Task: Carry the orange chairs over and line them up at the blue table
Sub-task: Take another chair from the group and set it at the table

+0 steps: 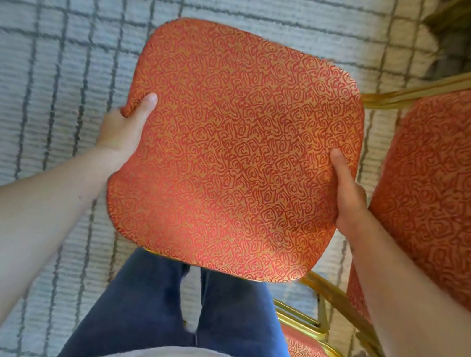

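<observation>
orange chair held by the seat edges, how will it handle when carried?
Probably stiff: the orange chair has a gold metal frame under its seat. The padded fabric likely gives grip; the left hand and right hand pinch its sides. Likely awkward, legs hidden below.

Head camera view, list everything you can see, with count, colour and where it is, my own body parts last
held chair seat: one, orange with red swirl pattern, centre, gripped at both sides
other orange chairs: at least two, same fabric, gold metal frames, right edge and lower right
rug: one, pale grey with dark grid lines, under everything
blue table: not in view
legs: two, dark blue jeans, bottom centre
left hand: on the seat's left edge, thumb on top
right hand: on the seat's right edge, thumb on top
</observation>
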Motion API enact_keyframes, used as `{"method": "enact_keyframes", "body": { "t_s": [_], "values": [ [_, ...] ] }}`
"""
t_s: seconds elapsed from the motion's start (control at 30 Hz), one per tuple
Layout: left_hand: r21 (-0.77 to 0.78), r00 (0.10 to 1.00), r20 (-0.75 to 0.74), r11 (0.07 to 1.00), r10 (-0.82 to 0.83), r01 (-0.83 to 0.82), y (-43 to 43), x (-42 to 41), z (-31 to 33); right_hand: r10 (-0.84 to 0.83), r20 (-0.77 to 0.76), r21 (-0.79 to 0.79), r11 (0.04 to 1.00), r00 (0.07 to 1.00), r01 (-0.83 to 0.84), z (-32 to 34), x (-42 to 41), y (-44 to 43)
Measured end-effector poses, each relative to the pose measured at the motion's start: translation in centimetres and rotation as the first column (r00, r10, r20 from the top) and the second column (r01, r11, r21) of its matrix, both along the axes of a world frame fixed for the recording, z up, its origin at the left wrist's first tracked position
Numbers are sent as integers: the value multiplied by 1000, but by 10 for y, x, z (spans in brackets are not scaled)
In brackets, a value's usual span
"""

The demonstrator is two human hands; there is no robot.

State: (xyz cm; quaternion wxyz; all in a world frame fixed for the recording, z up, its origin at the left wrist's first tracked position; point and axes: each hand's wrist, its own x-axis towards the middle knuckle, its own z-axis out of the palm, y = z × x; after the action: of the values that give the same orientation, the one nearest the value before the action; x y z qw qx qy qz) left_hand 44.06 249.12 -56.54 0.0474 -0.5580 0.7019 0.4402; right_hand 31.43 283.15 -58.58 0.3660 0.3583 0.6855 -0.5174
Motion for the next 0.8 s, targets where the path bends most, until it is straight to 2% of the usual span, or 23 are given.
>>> {"method": "enact_keyframes", "body": {
  "t_s": [0.17,0.23,0.37,0.63,0.8],
  "values": [
    [-44,996,-73,998,-41,38,-22,-14,86,11,-90,-10,1000,996,-12,87,-14,-20],
    [-55,998,-38,997,-49,47,-25,-19,103,14,-80,-12,1000,997,-15,99,-17,-24],
    [-69,995,-88,997,-38,32,-35,-23,161,54,-126,-35,998,991,-58,150,-30,-34],
    [-9,990,-141,1000,20,-21,-57,-23,188,144,-170,-69,985,975,-158,183,-50,-57],
    [-29,998,-58,999,-20,19,-87,-38,181,172,-179,-48,982,969,-184,177,-59,-88]
  ]
}}
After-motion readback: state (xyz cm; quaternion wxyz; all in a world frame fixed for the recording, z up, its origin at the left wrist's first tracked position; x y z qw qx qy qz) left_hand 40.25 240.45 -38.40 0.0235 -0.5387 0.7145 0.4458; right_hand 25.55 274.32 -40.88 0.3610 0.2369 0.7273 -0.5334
